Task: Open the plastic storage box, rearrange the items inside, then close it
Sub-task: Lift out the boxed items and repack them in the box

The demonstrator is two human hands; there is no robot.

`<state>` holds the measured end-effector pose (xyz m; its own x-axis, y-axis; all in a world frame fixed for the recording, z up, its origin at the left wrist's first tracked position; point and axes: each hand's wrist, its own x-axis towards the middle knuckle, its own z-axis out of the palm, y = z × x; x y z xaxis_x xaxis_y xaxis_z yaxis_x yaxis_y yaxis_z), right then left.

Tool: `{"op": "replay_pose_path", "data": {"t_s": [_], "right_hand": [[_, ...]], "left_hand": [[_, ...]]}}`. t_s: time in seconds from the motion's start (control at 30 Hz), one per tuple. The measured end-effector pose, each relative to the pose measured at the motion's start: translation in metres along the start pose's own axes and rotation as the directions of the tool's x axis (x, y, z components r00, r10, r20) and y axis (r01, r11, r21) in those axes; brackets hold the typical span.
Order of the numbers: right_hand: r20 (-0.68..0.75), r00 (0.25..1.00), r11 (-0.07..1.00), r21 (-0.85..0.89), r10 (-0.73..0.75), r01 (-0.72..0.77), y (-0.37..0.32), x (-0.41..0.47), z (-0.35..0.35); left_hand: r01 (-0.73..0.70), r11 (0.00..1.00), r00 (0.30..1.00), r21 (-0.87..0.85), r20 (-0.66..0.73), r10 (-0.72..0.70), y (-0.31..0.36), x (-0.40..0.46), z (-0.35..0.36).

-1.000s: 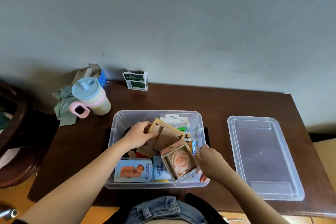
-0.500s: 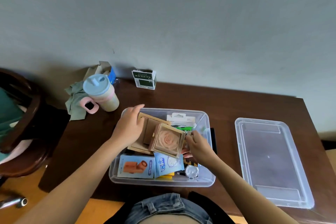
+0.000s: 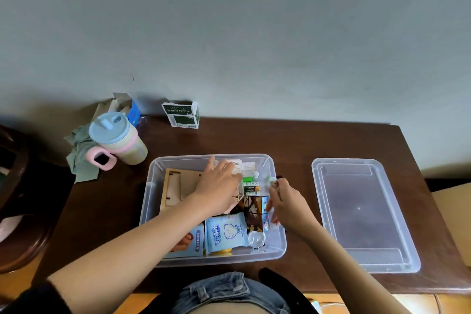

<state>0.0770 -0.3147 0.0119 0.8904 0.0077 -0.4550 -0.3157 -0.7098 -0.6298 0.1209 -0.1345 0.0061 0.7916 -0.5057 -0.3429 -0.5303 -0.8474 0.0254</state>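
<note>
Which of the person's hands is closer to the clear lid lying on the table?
Right. The right hand is at the storage box's right wall, beside the lid; the left hand reaches over the box's middle.

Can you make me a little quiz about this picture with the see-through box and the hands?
1. True or false: the lid is on the storage box.
2. Which words are printed on the packet in the box's near left corner? A) MINI FAN B) BIG LAMP C) TOY CAR
3. Fill in: the tumbler left of the box has a ___ lid.

Key:
1. False: it lies on the table, right of the box.
2. A, the MINI FAN packet.
3. Blue.
</note>
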Motion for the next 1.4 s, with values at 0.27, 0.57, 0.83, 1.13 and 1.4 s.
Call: {"op": "replay_pose_path", "data": {"t_s": [0.27, 0.57, 0.83, 1.13, 1.4], "right_hand": [[-0.03, 0.998, 0.995, -0.085, 0.05, -0.052, 0.029, -0.004, -0.013], [0.006, 1.0, 0.989, -0.145, 0.019, -0.018, 0.025, -0.007, -0.013], [0.023, 1.0, 0.976, -0.217, 0.0, 0.005, 0.017, 0.0, -0.017], [0.08, 0.992, 0.911, -0.394, -0.097, 0.121, -0.008, 0.016, -0.015], [0.244, 0.967, 0.855, -0.484, -0.074, 0.188, -0.02, 0.024, 0.008]], "left_hand": [[-0.18, 0.983, 0.968, 0.019, 0.179, 0.174, 0.055, 0.023, 0.01], [-0.428, 0.89, 0.834, 0.157, 0.447, 0.322, 0.045, 0.038, 0.002], [-0.475, 0.871, 0.879, 0.126, 0.107, 0.464, 0.024, 0.009, 0.008], [-0.288, 0.828, 0.958, -0.481, -0.151, 0.245, -0.018, -0.078, 0.007], [0.021, 0.398, 0.949, -0.917, -0.107, -0.297, -0.064, -0.116, 0.014]]}}
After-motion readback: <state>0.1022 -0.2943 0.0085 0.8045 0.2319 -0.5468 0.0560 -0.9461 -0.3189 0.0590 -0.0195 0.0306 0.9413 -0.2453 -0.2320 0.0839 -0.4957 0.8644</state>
